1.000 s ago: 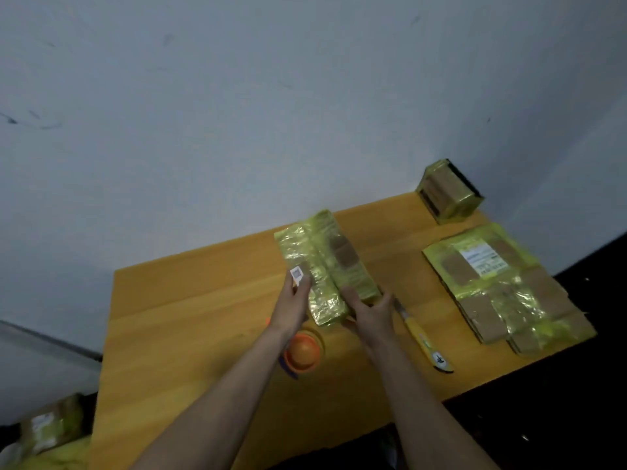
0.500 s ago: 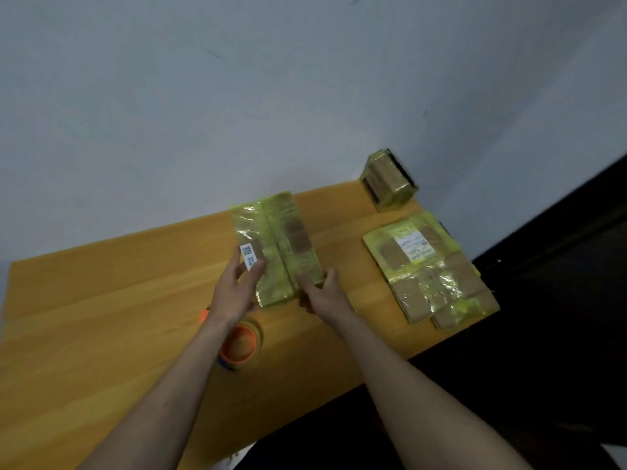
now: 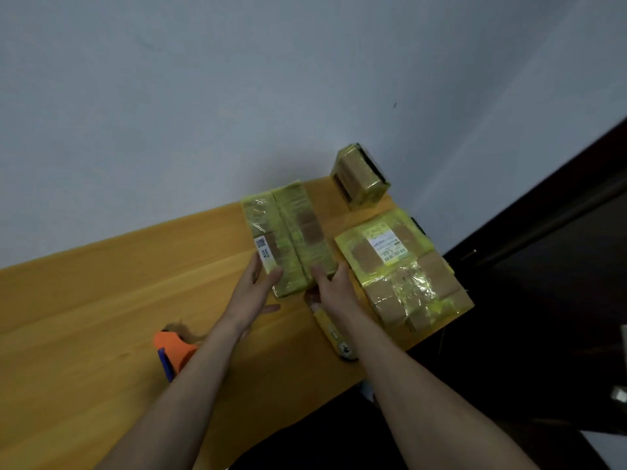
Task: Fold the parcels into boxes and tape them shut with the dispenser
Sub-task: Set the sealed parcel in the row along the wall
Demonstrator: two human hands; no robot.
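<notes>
A flattened cardboard parcel [image 3: 288, 235] wrapped in yellow tape lies on the wooden table [image 3: 101, 300], with a crease down its middle. My left hand [image 3: 256, 290] grips its near left edge by a white barcode label. My right hand [image 3: 334, 283] holds the near right corner. An orange tape dispenser [image 3: 173, 351] with a blue handle sits near my left forearm, partly hidden by it. Several more flat parcels [image 3: 400, 266] are stacked to the right. A folded, taped box [image 3: 359, 176] stands at the far right corner.
A yellow utility knife [image 3: 334, 329] lies on the table under my right wrist. A pale wall rises behind the table. Dark floor and dark furniture lie beyond the table's right edge.
The view has swung, so the table shifts in frame. Both hands stay on the flat parcel's near end; the dispenser now shows farther left of my left arm.
</notes>
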